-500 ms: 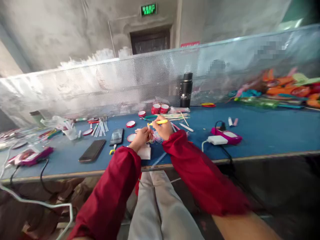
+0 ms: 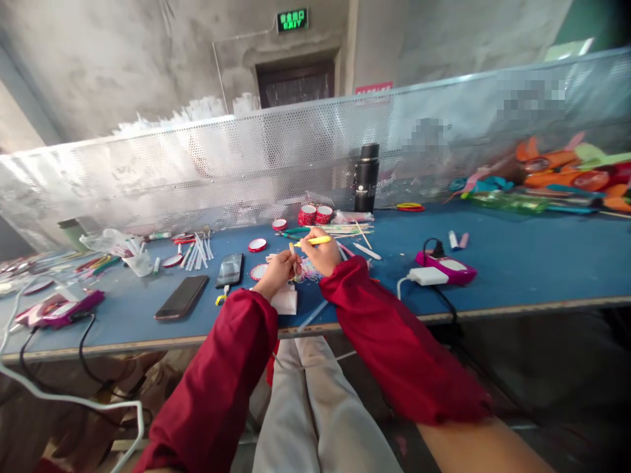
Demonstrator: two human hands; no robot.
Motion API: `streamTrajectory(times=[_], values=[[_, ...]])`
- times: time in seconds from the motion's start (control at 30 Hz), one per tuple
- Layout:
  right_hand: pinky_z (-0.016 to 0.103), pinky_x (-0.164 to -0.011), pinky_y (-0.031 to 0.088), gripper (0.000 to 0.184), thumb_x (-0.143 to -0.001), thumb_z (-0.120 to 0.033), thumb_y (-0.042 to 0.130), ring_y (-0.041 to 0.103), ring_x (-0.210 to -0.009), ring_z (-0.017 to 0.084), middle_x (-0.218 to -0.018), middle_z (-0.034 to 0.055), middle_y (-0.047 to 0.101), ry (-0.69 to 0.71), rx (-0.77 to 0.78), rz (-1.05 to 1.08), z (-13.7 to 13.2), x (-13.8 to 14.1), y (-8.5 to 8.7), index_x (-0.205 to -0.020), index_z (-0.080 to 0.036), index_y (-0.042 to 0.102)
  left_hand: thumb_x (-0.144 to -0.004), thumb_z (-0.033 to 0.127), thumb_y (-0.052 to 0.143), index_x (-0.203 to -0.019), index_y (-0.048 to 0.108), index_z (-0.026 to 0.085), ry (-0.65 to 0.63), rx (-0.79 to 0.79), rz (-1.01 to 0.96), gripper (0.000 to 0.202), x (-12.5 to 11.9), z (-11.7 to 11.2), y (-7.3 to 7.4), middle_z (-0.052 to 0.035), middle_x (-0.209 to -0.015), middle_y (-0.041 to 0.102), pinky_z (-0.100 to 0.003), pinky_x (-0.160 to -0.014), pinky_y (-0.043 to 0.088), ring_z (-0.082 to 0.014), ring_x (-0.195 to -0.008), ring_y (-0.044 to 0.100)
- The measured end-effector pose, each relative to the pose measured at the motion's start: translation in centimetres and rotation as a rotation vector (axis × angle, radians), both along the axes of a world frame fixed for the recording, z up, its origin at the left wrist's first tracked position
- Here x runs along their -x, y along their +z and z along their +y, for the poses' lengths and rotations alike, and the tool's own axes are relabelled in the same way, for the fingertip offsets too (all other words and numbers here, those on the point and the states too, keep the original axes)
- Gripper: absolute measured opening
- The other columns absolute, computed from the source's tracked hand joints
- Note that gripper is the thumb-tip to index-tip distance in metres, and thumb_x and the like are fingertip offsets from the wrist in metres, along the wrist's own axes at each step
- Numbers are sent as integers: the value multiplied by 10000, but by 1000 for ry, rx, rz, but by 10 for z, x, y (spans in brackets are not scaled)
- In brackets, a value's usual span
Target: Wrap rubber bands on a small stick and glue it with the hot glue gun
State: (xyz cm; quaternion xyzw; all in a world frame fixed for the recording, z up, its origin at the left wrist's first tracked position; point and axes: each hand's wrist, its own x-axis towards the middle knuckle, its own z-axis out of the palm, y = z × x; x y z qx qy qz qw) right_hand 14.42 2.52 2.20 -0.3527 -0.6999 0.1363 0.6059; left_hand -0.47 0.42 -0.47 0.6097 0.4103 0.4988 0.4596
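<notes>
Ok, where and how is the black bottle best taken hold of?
Grip the black bottle around the middle of its body, below the cap, probably from the near right. It stands upright, a tall cylinder, with the perforated panel behind it and a plastic packet by its left base. The right hand currently holds the yellow pen.

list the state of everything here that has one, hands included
left hand: closed on thin piece
right hand: closed on pen
pen: tip toward thin piece
flask: upright, capped
large phone: flat, screen dark
cup: standing, slim items inside
right power strip: black plug in
exit sign: lit
</notes>
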Motion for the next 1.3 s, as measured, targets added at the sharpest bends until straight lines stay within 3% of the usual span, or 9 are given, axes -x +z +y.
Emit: streamTrajectory(times=[0.2, 0.47, 0.7, 1.3], values=[[285, -603, 400, 209, -834, -375, 573, 538, -631, 170, -630, -14, 573, 37, 7, -16, -1, 3, -1, -685, -250, 495, -967, 242, 482, -768, 568, 155, -4, -26, 37, 234, -1, -3, 2, 11, -558, 567, -209, -466, 280, -69, -430, 407], [289, -598, 385, 176, -821, -345, 572, 532, -623, 171, -627, -14, 571, -28, -22, -41, 1, 0, 0, -694, -251, 495, -959, 256, 512, -777, 557, 164, 16, -7, 13, 209, -1, -2, 2, 17, -557, 562, -210, -466, 273, -74, -435, 421], [287, -596, 399, 195, -828, -364, 570, 539, -620, 170, -631, -16, 572, 32, -3, -7, -2, 2, 0, -689, -251, 495, -965, 295, 517, -768, 566, 164, 4, -17, 51, 242, -1, -3, 3, 11, -563, 570, -215, -470, 276, -72, -432, 407], [286, -619, 411, 185, -833, -358, 574, 546, -644, 172, -650, -12, 587, -12, 2, -17, 0, 1, 0, -699, -249, 507, -961, 309, 516, -775, 571, 164, 2, 3, 60, 243, -1, -5, 4, 12, -554, 568, -213, -470, 275, -72, -428, 401]])
